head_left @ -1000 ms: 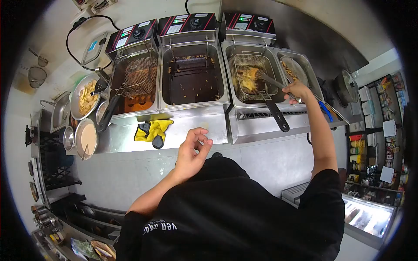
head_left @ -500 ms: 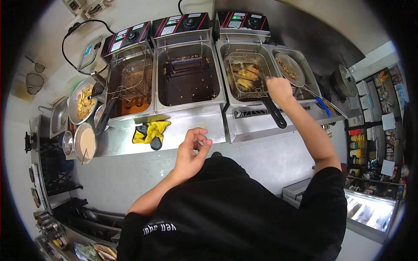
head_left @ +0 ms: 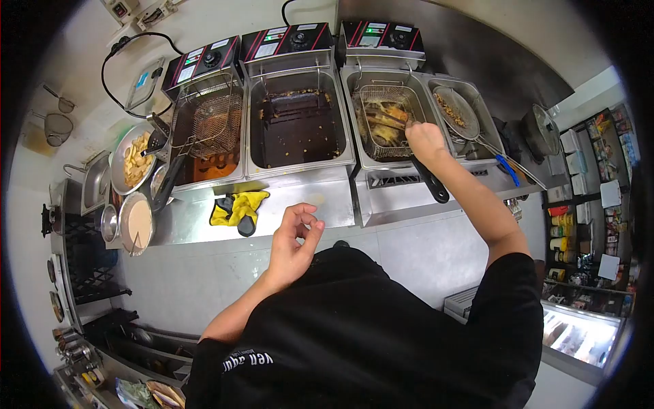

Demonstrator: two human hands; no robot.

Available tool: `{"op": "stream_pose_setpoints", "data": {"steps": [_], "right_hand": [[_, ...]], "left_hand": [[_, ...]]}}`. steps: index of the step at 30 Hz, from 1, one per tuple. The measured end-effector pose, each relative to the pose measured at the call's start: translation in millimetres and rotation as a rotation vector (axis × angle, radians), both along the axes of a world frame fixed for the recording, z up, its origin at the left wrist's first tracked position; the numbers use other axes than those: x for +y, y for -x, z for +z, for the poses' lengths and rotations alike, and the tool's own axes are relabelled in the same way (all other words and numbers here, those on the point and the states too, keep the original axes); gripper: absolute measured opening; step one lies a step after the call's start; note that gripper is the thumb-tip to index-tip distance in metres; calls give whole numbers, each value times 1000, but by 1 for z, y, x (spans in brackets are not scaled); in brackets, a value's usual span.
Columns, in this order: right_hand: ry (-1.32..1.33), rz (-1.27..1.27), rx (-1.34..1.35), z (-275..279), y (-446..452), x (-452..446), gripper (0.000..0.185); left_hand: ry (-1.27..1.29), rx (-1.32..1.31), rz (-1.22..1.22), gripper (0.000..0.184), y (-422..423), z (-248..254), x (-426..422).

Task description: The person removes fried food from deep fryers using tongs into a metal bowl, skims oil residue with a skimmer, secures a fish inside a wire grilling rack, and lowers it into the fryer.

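Over the right-hand fryer, my right hand [head_left: 427,142] is closed round a pair of metal tongs [head_left: 385,118], whose arms reach left into a wire fry basket [head_left: 392,151]. Browned, battered-looking food [head_left: 395,109] lies in that basket; its exact kind is unclear. The basket's black handle [head_left: 430,181] sticks out toward me below my hand. My left hand [head_left: 294,242] hovers in front of the counter edge, loosely curled, thumb apart from the fingers, with nothing in it. A yellow and black cloth [head_left: 240,208] lies on the counter to its left.
The middle fryer [head_left: 293,136] holds dark oil with floating crumbs. Another basket [head_left: 211,126] hangs in the left fryer. Bowls of pale cut pieces [head_left: 135,162] and batter [head_left: 138,221] stand at left. A strainer [head_left: 458,112] with crumbs rests in the pan at right.
My right hand has shifted slightly left and down, and the tongs now lie lower across the food. My left hand stays nearly in place, still loosely curled.
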State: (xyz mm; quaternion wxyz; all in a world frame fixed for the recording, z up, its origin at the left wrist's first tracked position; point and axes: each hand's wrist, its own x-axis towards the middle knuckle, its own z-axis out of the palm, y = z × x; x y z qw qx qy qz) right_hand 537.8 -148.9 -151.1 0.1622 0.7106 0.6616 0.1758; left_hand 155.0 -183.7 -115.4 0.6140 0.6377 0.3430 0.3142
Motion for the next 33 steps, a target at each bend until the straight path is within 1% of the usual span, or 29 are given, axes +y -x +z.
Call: {"op": "stream_pose_setpoints", "data": {"steps": [4, 8, 13, 23, 25, 26, 27, 29, 30, 31, 33], "right_hand": [[23, -45, 5, 2, 1, 1, 14], [2, -24, 9, -11, -4, 0, 13], [43, -65, 29, 2, -2, 2, 14], [88, -140, 88, 4, 0, 8, 14], [16, -131, 58, 9, -7, 7, 14], [24, -179, 118, 13, -12, 8, 17], [26, -178, 117, 26, -13, 7, 17], [116, -432, 693, 50, -14, 5, 22], [161, -580, 927, 42, -29, 10, 27], [161, -580, 927, 33, -41, 12, 27], [204, -718, 1336, 22, -61, 13, 23]], "left_hand": [[-12, 1, -7, 28, 0, 1, 0], [-14, 12, -14, 28, -1, -1, 0], [3, 0, -14, 28, -2, 0, -2], [-3, 17, -11, 27, 0, -2, -4], [-1, 15, -10, 27, 0, -2, -4], [5, 24, -7, 27, 0, -1, -4], [11, 34, -5, 27, -1, -1, -4], [18, 38, -2, 27, -1, 0, -4], [24, 41, -2, 27, -1, 1, -4], [24, 41, -2, 27, -1, 0, -5], [2, 21, -2, 28, -2, -1, -5]]}}
